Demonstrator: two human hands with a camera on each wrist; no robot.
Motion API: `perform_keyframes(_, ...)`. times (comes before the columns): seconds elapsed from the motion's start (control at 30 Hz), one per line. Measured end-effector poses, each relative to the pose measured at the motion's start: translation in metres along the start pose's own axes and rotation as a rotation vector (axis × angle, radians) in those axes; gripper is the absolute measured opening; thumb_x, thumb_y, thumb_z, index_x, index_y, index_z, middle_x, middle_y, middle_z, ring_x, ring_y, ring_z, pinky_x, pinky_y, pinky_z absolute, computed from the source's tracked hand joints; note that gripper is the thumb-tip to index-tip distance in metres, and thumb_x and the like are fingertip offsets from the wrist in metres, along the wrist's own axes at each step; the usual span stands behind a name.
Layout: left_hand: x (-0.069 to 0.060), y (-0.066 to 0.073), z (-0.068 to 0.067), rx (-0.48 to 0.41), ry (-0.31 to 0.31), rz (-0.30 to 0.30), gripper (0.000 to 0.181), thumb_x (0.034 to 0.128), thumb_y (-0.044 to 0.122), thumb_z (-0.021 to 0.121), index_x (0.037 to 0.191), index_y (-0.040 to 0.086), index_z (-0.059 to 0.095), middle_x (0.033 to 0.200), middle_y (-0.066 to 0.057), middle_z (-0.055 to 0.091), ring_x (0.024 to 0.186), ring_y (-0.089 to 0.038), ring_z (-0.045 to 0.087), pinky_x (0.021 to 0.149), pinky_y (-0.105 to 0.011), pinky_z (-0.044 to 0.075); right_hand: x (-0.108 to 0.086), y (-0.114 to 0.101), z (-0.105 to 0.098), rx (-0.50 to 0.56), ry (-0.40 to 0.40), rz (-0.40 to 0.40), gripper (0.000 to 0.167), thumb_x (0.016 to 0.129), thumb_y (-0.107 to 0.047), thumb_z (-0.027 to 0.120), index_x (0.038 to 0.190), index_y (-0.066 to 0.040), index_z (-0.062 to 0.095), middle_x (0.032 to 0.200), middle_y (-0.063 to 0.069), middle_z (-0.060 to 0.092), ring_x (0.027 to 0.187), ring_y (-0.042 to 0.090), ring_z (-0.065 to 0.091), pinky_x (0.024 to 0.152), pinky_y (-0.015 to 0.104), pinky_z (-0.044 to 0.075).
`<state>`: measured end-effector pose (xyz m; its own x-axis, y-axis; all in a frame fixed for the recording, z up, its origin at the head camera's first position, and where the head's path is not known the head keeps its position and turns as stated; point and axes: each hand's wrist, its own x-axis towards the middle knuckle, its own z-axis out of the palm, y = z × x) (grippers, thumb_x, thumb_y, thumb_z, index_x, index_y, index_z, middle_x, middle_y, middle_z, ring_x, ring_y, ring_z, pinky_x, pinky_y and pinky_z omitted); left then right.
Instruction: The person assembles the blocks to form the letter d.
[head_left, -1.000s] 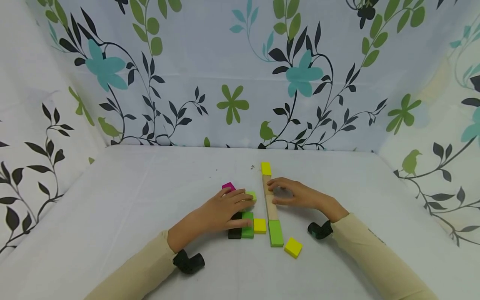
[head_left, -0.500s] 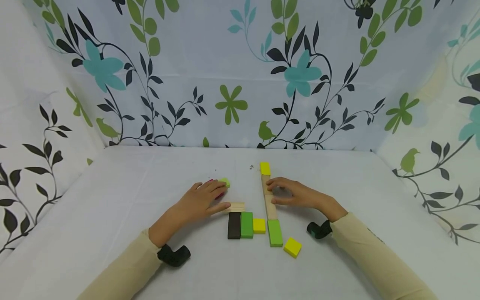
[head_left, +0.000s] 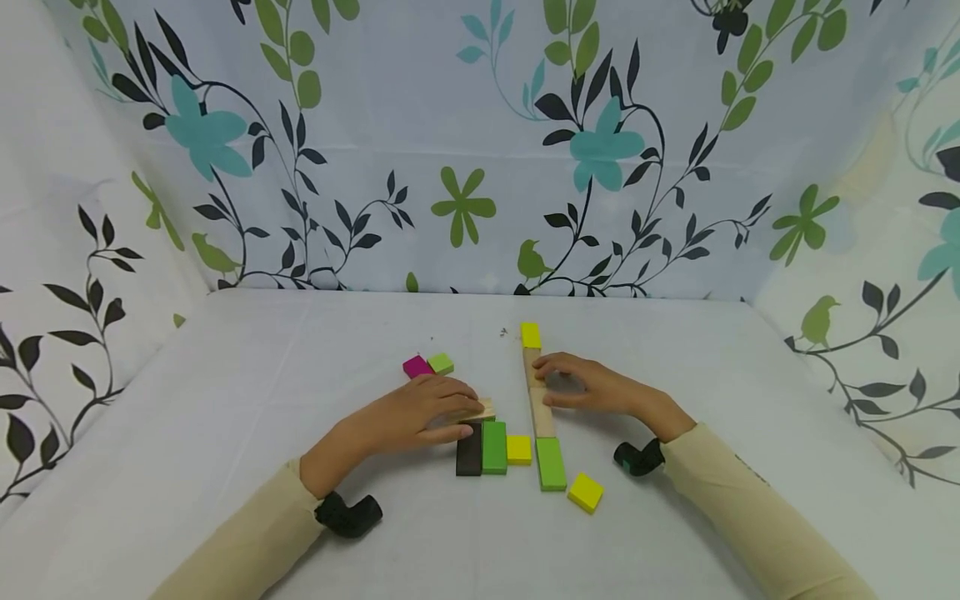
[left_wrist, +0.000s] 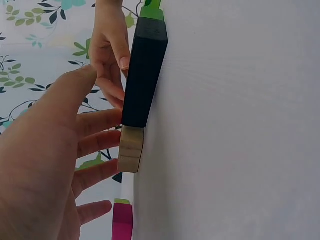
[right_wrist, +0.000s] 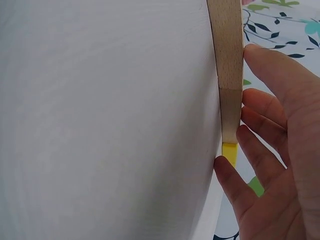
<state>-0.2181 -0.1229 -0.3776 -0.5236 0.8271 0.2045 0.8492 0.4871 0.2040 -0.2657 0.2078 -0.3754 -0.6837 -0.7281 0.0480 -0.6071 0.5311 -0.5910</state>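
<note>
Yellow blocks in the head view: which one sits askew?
The frontmost yellow block: it alone lies diagonally, while the farthest yellow block and middle yellow block line up squarely.

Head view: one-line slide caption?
Left hand touching pale wood by a black block, right hand at a row of blocks on a white surface.

Pale blocks (right_wrist: 229, 45) of smooth, fine-grained wood, a matt black block (left_wrist: 145, 75), matt white cloth (left_wrist: 240, 125)
</note>
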Motion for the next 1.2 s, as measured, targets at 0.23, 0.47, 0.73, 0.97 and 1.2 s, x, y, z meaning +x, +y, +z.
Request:
perform_keyframes(0.23, 0.012, 0.004, 0.003, 0.018, -0.042, -0.073, 0.049, 0.0981, 0.044, 0.054, 0.139, 0.018, 0.056, 0.135, -0.003, 0.053, 0.127, -0.022, 0.047, 0.109, -0.045, 0.037, 0.000, 0.001, 0.000, 0.007, 0.002, 0.008, 0.037, 0.094, -0.026, 0.066, 0.126, -0.009, 0.057, 0.145, 0.012, 0.047, 0.135, 0.032, 0.041, 0.110, 0.051, 0.034)
perform_keyframes(0.47, 0.028, 0.005, 0.009, 0.024, -0.102, -0.145, 0.055, 0.0984, 0.048, 0.051, 0.146, 0.020, 0.047, 0.142, -0.005, 0.047, 0.132, -0.024, 0.042, 0.112, -0.048, 0.032, 0.000, 0.003, 0.002, 0.017, 0.003, 0.004, 0.038, 0.094, -0.026, 0.066, 0.126, -0.008, 0.057, 0.145, 0.011, 0.047, 0.136, 0.032, 0.040, 0.111, 0.052, 0.033)
perform_keyframes(0.73, 0.044, 0.005, 0.014, -0.006, -0.192, -0.226, 0.067, 0.0969, 0.057, 0.046, 0.154, 0.025, 0.033, 0.155, -0.004, 0.034, 0.143, -0.026, 0.030, 0.116, -0.051, 0.023, 0.000, 0.001, 0.000, 0.004, 0.002, 0.011, 0.036, 0.095, -0.026, 0.065, 0.126, -0.009, 0.057, 0.145, 0.011, 0.046, 0.137, 0.032, 0.039, 0.111, 0.051, 0.033)
perform_keyframes(0.97, 0.052, 0.006, 0.014, -0.015, -0.213, -0.243, 0.068, 0.0972, 0.058, 0.044, 0.155, 0.024, 0.030, 0.157, -0.003, 0.031, 0.144, -0.026, 0.028, 0.116, -0.052, 0.024, 0.000, 0.001, 0.000, 0.011, 0.007, 0.005, 0.036, 0.094, -0.025, 0.066, 0.125, -0.009, 0.057, 0.145, 0.012, 0.046, 0.136, 0.033, 0.039, 0.111, 0.052, 0.032)
perform_keyframes(1.2, 0.052, 0.009, 0.012, -0.016, -0.198, -0.228, 0.064, 0.0985, 0.054, 0.046, 0.153, 0.022, 0.034, 0.152, -0.006, 0.036, 0.140, -0.028, 0.034, 0.114, -0.051, 0.028, 0.000, 0.004, 0.000, 0.021, 0.007, 0.020, 0.037, 0.094, -0.026, 0.066, 0.126, -0.009, 0.056, 0.146, 0.011, 0.046, 0.137, 0.032, 0.039, 0.112, 0.051, 0.032)
